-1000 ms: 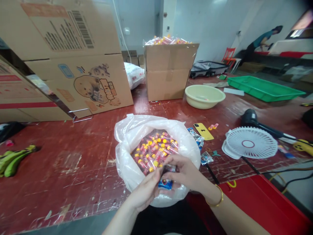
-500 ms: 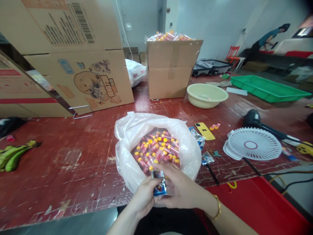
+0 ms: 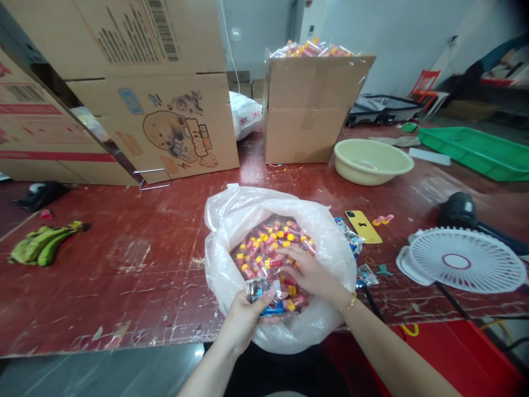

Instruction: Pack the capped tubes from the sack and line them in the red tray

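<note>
A: Hands?
B: On my remote feed, left hand [image 3: 241, 318] pinches a blue packet [image 3: 257, 289] over the near rim of the white bag [image 3: 220, 266]; right hand [image 3: 309, 272] half-curled over capped vials [image 3: 264, 242] inside, can't tell if gripping 1.
A: Beyond?
B: I see yellow phone [image 3: 363, 227] right of bag, then pale basin [image 3: 367, 175], then cardboard box [image 3: 303, 135].

The thumb of your left hand [image 3: 239, 317] covers part of the packet [image 3: 257, 289], whose print is too small and blurred for you to read. You can't tell whether your right hand [image 3: 312, 275] touches the tubes [image 3: 270, 242]; it hides some, and the white bag [image 3: 222, 248] conceals the deepest. The right edge cuts off the green tray [image 3: 475, 154] and a blurred co-worker [image 3: 502, 58]; the top edge crops your tall cardboard box [image 3: 140, 91].
</note>
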Motion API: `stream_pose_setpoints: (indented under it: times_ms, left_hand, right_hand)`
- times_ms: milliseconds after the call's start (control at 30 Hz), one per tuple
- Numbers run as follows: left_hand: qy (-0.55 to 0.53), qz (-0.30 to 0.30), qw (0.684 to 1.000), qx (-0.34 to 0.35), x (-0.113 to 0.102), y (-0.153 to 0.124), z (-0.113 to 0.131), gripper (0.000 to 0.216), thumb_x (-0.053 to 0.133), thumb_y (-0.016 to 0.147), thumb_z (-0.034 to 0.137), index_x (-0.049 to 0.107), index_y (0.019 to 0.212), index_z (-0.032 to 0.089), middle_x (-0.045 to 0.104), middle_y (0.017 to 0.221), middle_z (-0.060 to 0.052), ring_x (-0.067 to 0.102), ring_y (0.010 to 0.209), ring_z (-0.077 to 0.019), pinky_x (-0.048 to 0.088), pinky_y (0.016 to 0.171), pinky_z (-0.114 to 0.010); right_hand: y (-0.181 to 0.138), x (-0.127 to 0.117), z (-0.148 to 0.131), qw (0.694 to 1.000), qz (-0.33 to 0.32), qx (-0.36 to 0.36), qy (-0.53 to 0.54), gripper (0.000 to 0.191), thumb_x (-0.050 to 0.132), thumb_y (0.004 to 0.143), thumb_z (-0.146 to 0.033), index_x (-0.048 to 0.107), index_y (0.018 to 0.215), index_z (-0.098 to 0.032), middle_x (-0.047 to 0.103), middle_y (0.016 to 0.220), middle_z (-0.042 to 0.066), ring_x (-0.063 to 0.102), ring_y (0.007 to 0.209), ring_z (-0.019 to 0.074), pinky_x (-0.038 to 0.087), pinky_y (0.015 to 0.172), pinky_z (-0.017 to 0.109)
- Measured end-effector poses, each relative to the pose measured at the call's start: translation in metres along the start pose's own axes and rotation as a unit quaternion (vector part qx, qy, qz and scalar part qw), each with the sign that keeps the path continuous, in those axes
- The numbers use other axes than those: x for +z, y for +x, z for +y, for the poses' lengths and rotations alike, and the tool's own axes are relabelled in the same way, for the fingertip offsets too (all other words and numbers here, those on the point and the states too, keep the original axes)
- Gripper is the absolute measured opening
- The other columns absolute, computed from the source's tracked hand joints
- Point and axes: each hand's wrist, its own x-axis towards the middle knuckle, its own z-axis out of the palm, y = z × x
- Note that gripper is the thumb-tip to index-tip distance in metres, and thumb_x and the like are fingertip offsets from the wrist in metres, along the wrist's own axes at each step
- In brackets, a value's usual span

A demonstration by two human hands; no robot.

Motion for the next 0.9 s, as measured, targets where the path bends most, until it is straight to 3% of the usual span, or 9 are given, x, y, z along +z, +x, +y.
stream_pose_setpoints:
  times_ms: [100,200,267,300,367,467,567,700,900]
  left_hand:
    - [0.014,0.030,0.999,0.013,0.003,0.006,-0.002,0.045,0.084,0.060,0.037,0.070,0.091,0.008,0.074,0.079,-0.011,0.069,0.070,-0.0215,0.056,0.055,-0.026]
    - [0.025,0.041,0.999,0.014,0.007,0.011,-0.003,0.045,0.085,0.058,0.036,0.070,0.089,0.008,0.074,0.077,-0.010,0.069,0.068,-0.0213,0.055,0.054,-0.026]
    - [0.029,0.035,0.999,0.014,0.009,0.012,-0.002,0.045,0.085,0.058,0.038,0.070,0.089,0.008,0.075,0.078,-0.010,0.069,0.069,-0.0220,0.056,0.055,-0.027]
    - [0.030,0.027,0.999,0.012,0.010,0.012,-0.001,0.046,0.084,0.059,0.039,0.070,0.090,0.008,0.075,0.079,-0.011,0.070,0.070,-0.0225,0.056,0.056,-0.028]
    - [0.031,0.012,0.999,0.010,0.013,0.011,0.001,0.046,0.083,0.061,0.042,0.070,0.090,0.009,0.075,0.080,-0.011,0.070,0.072,-0.0234,0.057,0.057,-0.028]
    - [0.044,0.015,0.999,0.024,0.015,0.010,0.005,0.045,0.083,0.060,0.041,0.070,0.089,0.009,0.074,0.077,-0.010,0.070,0.071,-0.0225,0.056,0.056,-0.027]
    - [0.059,0.034,0.996,0.051,0.016,0.011,0.009,0.043,0.086,0.055,0.037,0.070,0.085,0.009,0.073,0.072,-0.007,0.067,0.063,-0.0190,0.055,0.055,-0.026]
    - [0.077,0.065,0.990,0.094,0.014,0.017,0.010,0.037,0.090,0.046,0.027,0.068,0.071,0.010,0.069,0.064,-0.002,0.060,0.057,-0.0138,0.052,0.056,-0.023]
    - [0.119,0.069,0.982,0.127,0.013,0.025,0.004,0.030,0.088,0.047,0.022,0.065,0.064,0.013,0.066,0.059,0.001,0.057,0.057,-0.0126,0.048,0.059,-0.022]
  right_hand:
    - [-0.010,-0.004,-0.005,0.961,0.081,0.131,0.232,0.032,0.065,0.082,-0.026,0.062,0.114,-0.027,0.064,0.117,0.004,0.060,0.106,0.0199,0.049,0.094,0.038]
    - [-0.018,-0.006,-0.010,0.836,0.137,0.255,0.466,0.024,0.076,0.072,-0.027,0.069,0.094,-0.021,0.069,0.087,0.000,0.064,0.080,0.0143,0.053,0.074,0.027]
    - [-0.022,-0.007,-0.013,0.745,0.150,0.297,0.579,0.021,0.077,0.071,-0.024,0.069,0.090,-0.019,0.068,0.079,-0.001,0.063,0.072,0.0109,0.052,0.068,0.022]
    - [-0.023,-0.006,-0.015,0.712,0.144,0.305,0.616,0.020,0.076,0.072,-0.023,0.069,0.090,-0.018,0.069,0.080,-0.001,0.064,0.072,0.0102,0.052,0.069,0.021]
    - [-0.027,-0.005,-0.020,0.685,0.121,0.305,0.651,0.022,0.075,0.073,-0.022,0.067,0.093,-0.016,0.070,0.085,0.001,0.065,0.076,0.0106,0.053,0.075,0.022]
    - [-0.031,-0.002,-0.026,0.703,0.116,0.267,0.649,0.037,0.076,0.072,-0.021,0.061,0.106,-0.021,0.070,0.090,0.001,0.068,0.082,0.0142,0.053,0.081,0.028]
    - [-0.033,-0.001,-0.030,0.761,0.138,0.207,0.599,0.057,0.075,0.075,-0.024,0.046,0.123,-0.032,0.068,0.100,-0.001,0.068,0.088,0.0178,0.053,0.085,0.037]
    - [-0.033,-0.004,-0.030,0.863,0.163,0.130,0.460,0.044,0.068,0.083,-0.031,0.043,0.120,-0.031,0.067,0.097,0.000,0.068,0.089,0.0187,0.052,0.089,0.040]
    - [-0.030,-0.005,-0.026,0.913,0.201,0.081,0.345,0.037,0.061,0.088,-0.031,0.036,0.116,-0.032,0.062,0.099,0.000,0.064,0.091,0.0159,0.053,0.086,0.037]
